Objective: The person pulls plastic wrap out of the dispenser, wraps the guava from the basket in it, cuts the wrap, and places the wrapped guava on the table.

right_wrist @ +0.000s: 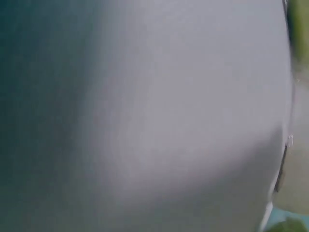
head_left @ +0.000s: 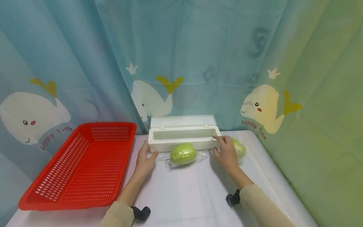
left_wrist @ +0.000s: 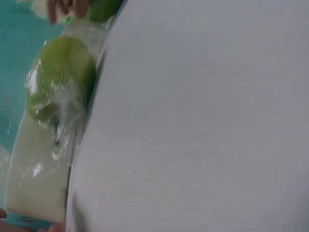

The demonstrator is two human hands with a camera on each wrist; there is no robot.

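A white oblong box [head_left: 184, 145] stands at the back of the table, its lid [head_left: 182, 120] raised on hinges against the curtain. My left hand [head_left: 145, 162] is at the box's left end, with its thumb by the front corner and its fingers loosely extended. My right hand [head_left: 227, 153] is at the right end, index fingertip right at the rim and thumb apart from it near the front face. A green fruit-like thing in clear plastic wrap [head_left: 183, 154] lies before the box. Another wrapped green one [head_left: 239, 147] lies partly hidden behind my right hand.
A large red plastic basket [head_left: 93, 170] with slotted walls stands on the left of the table. A white cloth [head_left: 187, 192] covers the table. Blue curtains with whale prints [head_left: 198, 47] hang close behind, and a green curtain [head_left: 326, 142] hangs along the right.
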